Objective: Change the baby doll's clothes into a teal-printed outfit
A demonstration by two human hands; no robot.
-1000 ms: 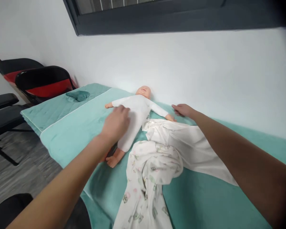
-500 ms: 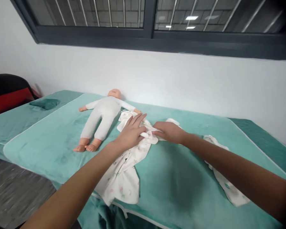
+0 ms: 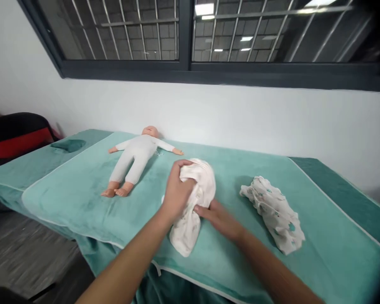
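A bunched white printed cloth [image 3: 199,185] sits in the middle of the teal-covered table [image 3: 82,185]. My left hand [image 3: 176,190] is curled over its top, gripping the fabric. My right hand [image 3: 215,216] reaches in low from the right, its fingers closed on the cloth's lower part. A baby doll [image 3: 134,157] in a white suit lies on its back to the left, head toward the wall, untouched. A second crumpled patterned cloth [image 3: 274,211] lies to the right of my hands.
A white wall and a dark-framed window [image 3: 190,38] run behind the table. Black and red chairs [image 3: 15,135] stand at the far left. A dark green pad [image 3: 68,145] lies on the table's left end. The table's near edge drops to grey floor.
The cloth that lay spread under my hands is now gathered into a bundle and gripped by both hands. One patterned cloth now lies separate at the right. The view has lifted slightly.
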